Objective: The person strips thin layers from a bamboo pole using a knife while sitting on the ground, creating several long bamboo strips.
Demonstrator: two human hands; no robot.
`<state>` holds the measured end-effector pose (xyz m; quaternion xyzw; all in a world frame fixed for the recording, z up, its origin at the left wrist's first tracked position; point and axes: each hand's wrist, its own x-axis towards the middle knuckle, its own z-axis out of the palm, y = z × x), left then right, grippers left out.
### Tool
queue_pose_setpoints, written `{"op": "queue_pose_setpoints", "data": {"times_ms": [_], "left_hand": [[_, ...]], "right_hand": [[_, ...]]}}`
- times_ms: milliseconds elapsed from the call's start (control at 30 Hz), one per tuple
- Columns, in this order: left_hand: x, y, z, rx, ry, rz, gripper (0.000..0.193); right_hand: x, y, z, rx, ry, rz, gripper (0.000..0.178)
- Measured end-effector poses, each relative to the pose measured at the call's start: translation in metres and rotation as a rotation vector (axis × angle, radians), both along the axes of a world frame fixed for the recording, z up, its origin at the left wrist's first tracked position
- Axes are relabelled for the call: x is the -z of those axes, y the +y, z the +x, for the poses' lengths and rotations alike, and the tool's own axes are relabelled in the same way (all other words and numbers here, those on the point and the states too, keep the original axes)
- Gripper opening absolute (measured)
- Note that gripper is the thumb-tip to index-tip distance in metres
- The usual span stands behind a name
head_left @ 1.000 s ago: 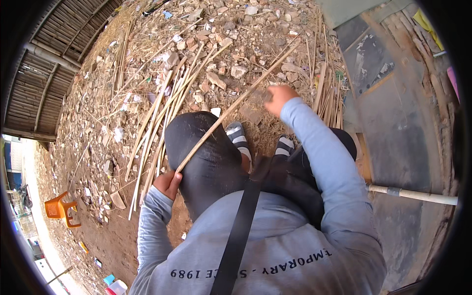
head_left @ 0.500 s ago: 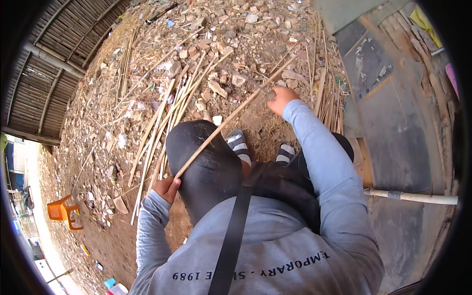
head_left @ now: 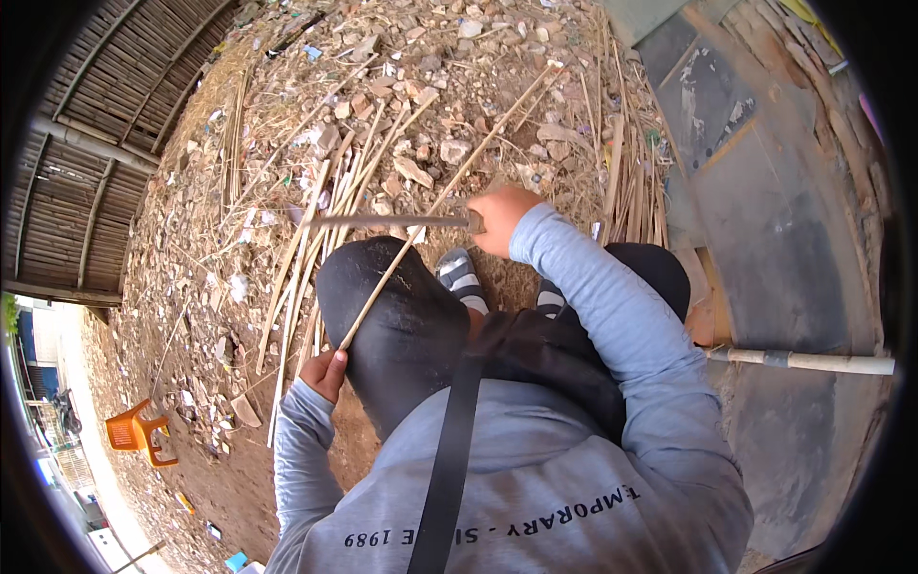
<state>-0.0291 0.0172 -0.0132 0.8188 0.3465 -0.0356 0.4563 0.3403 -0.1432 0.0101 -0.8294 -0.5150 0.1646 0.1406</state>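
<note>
My left hand (head_left: 325,373) is closed around the near end of a long, thin bamboo strip (head_left: 483,153). The strip slants up and away to the right, across my left knee. My right hand (head_left: 502,220) grips the short handle of a knife (head_left: 392,221), whose long, narrow blade is blurred by motion. Pointing left, the blade crosses the strip above the knee; whether they touch I cannot tell. Several loose bamboo strips (head_left: 363,177) lie on the ground by my left leg.
Stones and litter cover the dirt ground (head_left: 411,172). More strips (head_left: 631,191) lie at the right, beside dark sheets (head_left: 803,239) and a pale pole (head_left: 813,361). A slatted bamboo panel (head_left: 105,96) stands far left, an orange plastic chair (head_left: 139,433) nearer.
My right hand has moved left and a little nearer, bringing the knife's blade across the strip. My left hand keeps its hold on the strip's near end.
</note>
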Motion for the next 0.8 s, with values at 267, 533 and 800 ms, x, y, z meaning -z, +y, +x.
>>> {"op": "queue_pose_setpoints", "data": {"times_ms": [267,533,800], "left_hand": [[0.001,0.004,0.009,-0.04,0.035,-0.002,0.053],[-0.016,-0.005,0.019,-0.009,0.089,0.177,0.055],[-0.014,-0.004,0.001,-0.022,0.069,0.033,0.057]], "right_hand": [[0.015,0.004,0.007,0.062,-0.026,0.122,0.024],[0.017,0.01,0.016,0.135,0.026,0.084,0.028],[0.001,-0.004,0.008,-0.059,-0.114,0.031,0.032]]}}
